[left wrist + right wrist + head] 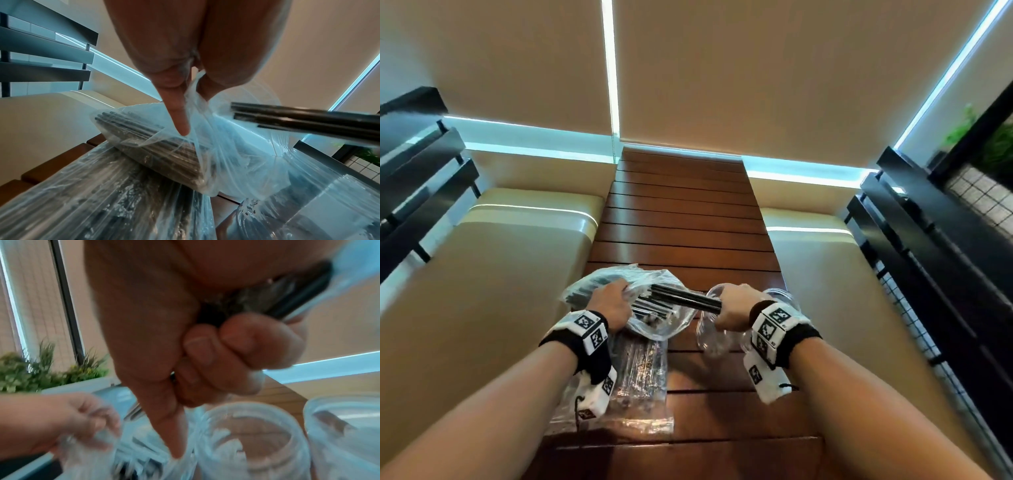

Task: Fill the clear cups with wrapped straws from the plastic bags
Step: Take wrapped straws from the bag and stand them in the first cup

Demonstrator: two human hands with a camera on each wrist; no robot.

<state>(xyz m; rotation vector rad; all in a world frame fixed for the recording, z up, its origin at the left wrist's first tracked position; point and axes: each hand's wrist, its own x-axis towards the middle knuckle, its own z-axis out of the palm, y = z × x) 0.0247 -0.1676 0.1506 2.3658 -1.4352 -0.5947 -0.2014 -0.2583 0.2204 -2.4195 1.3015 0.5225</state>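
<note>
Slatted wooden table [688, 212], head view. Left hand [610, 301] at approx. 7 o'clock of table centre, fingers pinching the gathered mouth of a clear plastic bag [599, 284] of dark wrapped straws; index finger [180, 113] extended straight, resting on the film (left wrist view). Bag lies on a second, flatter bag [633, 387] at 6 o'clock. Right hand [732, 310] at 5 o'clock, fingers [242, 344] curled tight round a bundle of straws [681, 298], which runs horizontally between the hands, its far end at the bag mouth. Two clear cups [251, 439] stand just beside the bag, below and right of the right hand; right wrist view too blurred to judge contents.
</note>
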